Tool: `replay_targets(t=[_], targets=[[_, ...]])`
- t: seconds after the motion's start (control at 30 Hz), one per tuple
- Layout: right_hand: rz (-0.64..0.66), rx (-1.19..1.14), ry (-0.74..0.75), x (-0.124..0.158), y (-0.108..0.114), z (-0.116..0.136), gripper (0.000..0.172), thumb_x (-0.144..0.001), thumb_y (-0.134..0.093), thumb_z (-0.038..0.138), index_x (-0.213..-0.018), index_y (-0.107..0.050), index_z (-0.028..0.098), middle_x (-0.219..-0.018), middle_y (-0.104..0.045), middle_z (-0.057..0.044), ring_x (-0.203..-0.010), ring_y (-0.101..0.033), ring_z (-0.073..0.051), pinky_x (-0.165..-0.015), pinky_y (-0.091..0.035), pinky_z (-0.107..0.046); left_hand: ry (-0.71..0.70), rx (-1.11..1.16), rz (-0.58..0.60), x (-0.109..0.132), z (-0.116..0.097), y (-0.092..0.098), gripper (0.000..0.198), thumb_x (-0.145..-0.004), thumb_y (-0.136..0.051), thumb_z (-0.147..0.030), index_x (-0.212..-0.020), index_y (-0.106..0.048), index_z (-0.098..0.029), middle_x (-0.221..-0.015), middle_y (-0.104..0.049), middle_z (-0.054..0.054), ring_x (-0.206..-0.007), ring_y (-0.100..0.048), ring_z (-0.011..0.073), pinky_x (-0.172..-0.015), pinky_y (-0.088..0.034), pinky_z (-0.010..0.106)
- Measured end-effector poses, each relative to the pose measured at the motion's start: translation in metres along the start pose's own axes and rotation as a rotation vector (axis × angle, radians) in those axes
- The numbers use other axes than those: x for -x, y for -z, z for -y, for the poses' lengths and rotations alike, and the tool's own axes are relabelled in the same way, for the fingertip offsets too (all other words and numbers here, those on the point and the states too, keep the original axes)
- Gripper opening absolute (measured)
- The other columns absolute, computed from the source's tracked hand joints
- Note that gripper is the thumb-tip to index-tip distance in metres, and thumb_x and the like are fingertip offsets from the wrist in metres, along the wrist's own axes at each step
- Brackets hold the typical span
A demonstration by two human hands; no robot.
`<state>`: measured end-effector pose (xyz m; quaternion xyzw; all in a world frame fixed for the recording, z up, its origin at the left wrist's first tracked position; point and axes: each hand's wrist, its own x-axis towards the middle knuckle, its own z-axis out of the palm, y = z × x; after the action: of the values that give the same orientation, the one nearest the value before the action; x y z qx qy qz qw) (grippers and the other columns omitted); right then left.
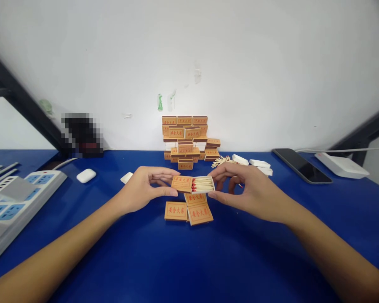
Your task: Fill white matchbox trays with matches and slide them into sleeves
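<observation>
Between my two hands is a matchbox (pixel 181 184), its white tray (pixel 203 185) slid out to the right and full of red-tipped matches. My left hand (pixel 145 187) pinches the orange sleeve between thumb and fingers. With thumb and forefinger, my right hand (pixel 246 187) grips the tray's outer end. Just below lie several matchboxes: one on the left (pixel 176 211) and others on the right (pixel 200 213). Behind the hands rises a stack of matchboxes (pixel 185 134) near the wall.
Loose matches (pixel 221 160) and white trays (pixel 259 164) lie right of the stack. A phone (pixel 300 166) and white box (pixel 341 165) are farther right. A power strip (pixel 28 198) and white earbud case (pixel 86 175) occupy the left. A pale wall (pixel 255 75) closes off the back.
</observation>
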<state>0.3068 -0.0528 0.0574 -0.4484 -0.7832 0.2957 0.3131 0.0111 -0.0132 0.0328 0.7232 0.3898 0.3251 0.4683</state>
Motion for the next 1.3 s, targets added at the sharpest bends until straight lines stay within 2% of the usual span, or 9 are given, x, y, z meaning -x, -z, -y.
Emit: replay_targets(t=[0.47, 0.67, 0.9, 1.1, 1.3], targets=[[0.008, -0.03, -0.015, 0.001, 0.001, -0.004, 0.029, -0.089, -0.078, 0.048, -0.106, -0.072, 0.026, -0.098, -0.075, -0.004, -0.08, -0.07, -0.019, -0.065, -0.057, -0.034, -0.05, -0.078, -0.036, 0.002, 0.0, -0.004, 0.048, -0.076, -0.093, -0.034, -0.12, -0.079, -0.02, -0.103, -0.084, 0.006, -0.094, -0.08, 0.0238, -0.09, -0.065, 0.038], [-0.046, -0.128, -0.037, 0.0, -0.009, -0.002, 0.032, -0.089, -0.078, 0.047, -0.108, -0.064, 0.025, -0.096, -0.076, -0.004, -0.083, -0.07, -0.02, -0.065, -0.057, -0.033, -0.039, -0.078, -0.048, 0.004, -0.008, -0.009, 0.043, -0.08, -0.091, -0.034, -0.118, -0.08, -0.019, -0.103, -0.084, 0.007, -0.087, -0.078, 0.0218, -0.082, -0.065, 0.034], [-0.09, -0.158, -0.052, -0.002, -0.028, 0.001, 0.028, -0.091, -0.077, 0.048, -0.102, -0.07, 0.024, -0.098, -0.076, -0.005, -0.082, -0.07, -0.019, -0.065, -0.058, -0.032, -0.033, -0.063, -0.05, 0.007, -0.01, -0.015, 0.042, -0.082, -0.09, -0.036, -0.119, -0.08, -0.02, -0.102, -0.084, 0.006, -0.083, -0.077, 0.0199, -0.079, -0.063, 0.031], [-0.131, -0.178, -0.078, 0.0, -0.033, 0.005, 0.023, -0.091, -0.077, 0.043, -0.105, -0.073, 0.024, -0.102, -0.079, -0.006, -0.083, -0.073, -0.02, -0.06, -0.057, -0.03, -0.031, -0.056, -0.072, 0.008, -0.01, -0.017, 0.042, -0.08, -0.091, -0.038, -0.118, -0.081, -0.021, -0.098, -0.084, 0.005, -0.081, -0.076, 0.0191, -0.078, -0.063, 0.03], [-0.167, -0.176, -0.111, 0.001, -0.035, 0.005, 0.026, -0.088, -0.08, 0.038, -0.11, -0.075, 0.026, -0.103, -0.082, -0.004, -0.09, -0.076, -0.023, -0.062, -0.058, -0.032, -0.016, -0.037, -0.098, 0.007, -0.01, -0.016, 0.045, -0.077, -0.093, -0.035, -0.118, -0.081, -0.019, -0.091, -0.084, 0.004, -0.081, -0.077, 0.0208, -0.081, -0.064, 0.033]])
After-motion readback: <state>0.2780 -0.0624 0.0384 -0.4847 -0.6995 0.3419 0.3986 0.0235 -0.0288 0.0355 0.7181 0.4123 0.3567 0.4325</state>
